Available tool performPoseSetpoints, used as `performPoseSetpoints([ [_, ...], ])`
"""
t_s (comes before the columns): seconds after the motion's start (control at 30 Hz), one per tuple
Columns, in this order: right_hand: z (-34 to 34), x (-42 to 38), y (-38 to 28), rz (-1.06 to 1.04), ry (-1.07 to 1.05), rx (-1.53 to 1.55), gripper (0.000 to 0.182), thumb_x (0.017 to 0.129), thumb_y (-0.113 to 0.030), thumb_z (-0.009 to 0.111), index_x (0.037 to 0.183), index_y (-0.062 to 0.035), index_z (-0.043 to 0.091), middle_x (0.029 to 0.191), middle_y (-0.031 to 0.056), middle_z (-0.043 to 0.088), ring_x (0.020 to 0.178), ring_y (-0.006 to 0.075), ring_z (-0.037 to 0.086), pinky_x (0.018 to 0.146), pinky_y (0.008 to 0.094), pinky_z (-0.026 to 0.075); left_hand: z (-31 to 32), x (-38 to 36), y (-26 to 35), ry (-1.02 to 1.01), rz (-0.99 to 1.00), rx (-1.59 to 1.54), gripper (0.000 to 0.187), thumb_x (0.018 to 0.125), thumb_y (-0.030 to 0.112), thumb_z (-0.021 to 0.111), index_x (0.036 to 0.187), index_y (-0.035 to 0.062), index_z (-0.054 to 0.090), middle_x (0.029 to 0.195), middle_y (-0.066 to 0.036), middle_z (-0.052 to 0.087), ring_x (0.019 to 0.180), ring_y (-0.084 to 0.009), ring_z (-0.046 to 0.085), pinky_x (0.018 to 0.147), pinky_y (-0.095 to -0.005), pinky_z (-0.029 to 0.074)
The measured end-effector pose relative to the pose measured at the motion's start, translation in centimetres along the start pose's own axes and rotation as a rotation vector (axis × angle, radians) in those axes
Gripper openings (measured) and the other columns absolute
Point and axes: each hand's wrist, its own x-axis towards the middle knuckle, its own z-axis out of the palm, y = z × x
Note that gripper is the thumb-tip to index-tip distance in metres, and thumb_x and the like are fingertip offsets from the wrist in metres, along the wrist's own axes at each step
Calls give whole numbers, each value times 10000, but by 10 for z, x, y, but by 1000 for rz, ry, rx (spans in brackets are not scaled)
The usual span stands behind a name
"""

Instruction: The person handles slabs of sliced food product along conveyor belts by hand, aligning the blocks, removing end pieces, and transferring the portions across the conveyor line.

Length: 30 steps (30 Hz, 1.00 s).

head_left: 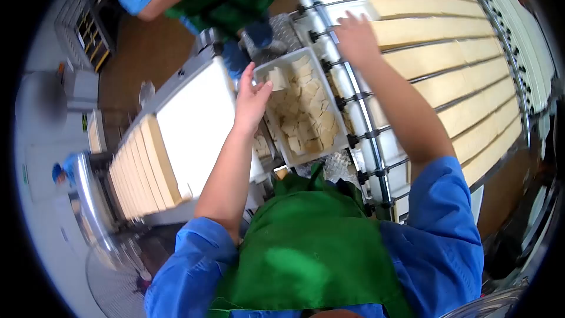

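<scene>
My left hand (253, 105) is raised at the left rim of a white plastic crate (286, 152), thumb and fingers apart, nothing visible in it. Broken pale, flat pieces (312, 103) that look like wafer fill much of the crate. My right hand (358, 41) reaches forward over the near rail (353, 79) of a rack-like conveyor, its fingers spread. Beside that hand, pale yellow sheets (438, 26) lie in rows between dark rods. The fingertips are close to the white surface (344, 0) by the rail.
A white work surface (197, 121) lies to the left, with a row of upright pale slabs (144, 165) at its end. Across from me stands a person in a green apron (229, 0). Another person in blue (67, 168) is far left. A wire fan guard (115, 277) stands lower left.
</scene>
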Motion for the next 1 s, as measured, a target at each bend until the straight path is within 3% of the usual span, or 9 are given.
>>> performPoseSetpoints([
  [0.17,22,-1,8,27,66,-75,350,966,-199,511,1295,-168,626,1401,104,570,1393,302,431,1164,531,307,-103,-84,-44,53,-13,116,528,930,111,665,1425,70,485,1422,-92,509,867,-101,584,773,-248,501],
  [0.23,16,3,-2,204,-18,362,379,977,-198,497,1326,-66,560,1372,151,581,1319,365,490,1159,479,329,-154,-122,-72,118,-27,155,503,946,77,620,1422,41,462,1406,-81,539,812,-74,572,708,-238,501],
  [0.3,38,6,3,38,24,348,474,973,-264,528,1392,-47,485,1374,182,571,1292,406,497,1169,457,315,-205,-161,-93,231,-100,185,494,916,121,671,1382,60,521,1386,-76,534,800,-80,561,686,-223,485],
  [0.4,59,21,15,33,-33,276,619,991,-453,518,1483,-92,414,1489,241,448,1406,415,385,1173,490,296,-281,-216,-122,430,-114,538,589,892,187,702,1422,73,471,1455,-174,470,1065,-258,605,826,-330,521],
  [0.47,37,32,-30,179,-24,146,703,974,-527,519,1527,-123,359,1565,221,352,1436,458,317,1150,507,319,-324,-246,-127,488,-254,845,715,862,273,733,1475,102,405,1534,-242,364,1384,-415,409,1043,-440,456],
  [0.67,-21,126,-261,-376,132,530,636,852,-296,737,1397,-59,511,1423,222,513,1324,394,460,1127,450,350,-393,-281,-180,481,-180,582,736,814,231,782,1458,101,449,1554,-244,343,1416,-386,388,1103,-418,403],
  [0.83,-56,190,-504,-691,75,616,614,798,-367,775,1312,-81,597,1288,166,608,1219,367,535,1063,440,410,-410,-266,-177,424,-188,225,748,810,145,778,1474,81,439,1584,-208,318,1469,-299,320,1137,-366,338],
  [0.9,-56,208,-586,-720,-86,676,651,777,-415,773,1305,-75,600,1259,156,614,1175,360,558,1042,443,425,-415,-267,-175,410,-147,345,747,807,140,782,1472,88,445,1598,-202,291,1331,-247,495,1016,-336,461],
  [1.0,-49,197,-674,-575,-134,608,662,766,-444,760,1297,-81,602,1256,132,598,1176,327,546,1039,434,422,-419,-271,-180,334,-161,93,717,795,173,795,1443,123,490,1607,-226,247,643,-143,605,643,-260,524],
])
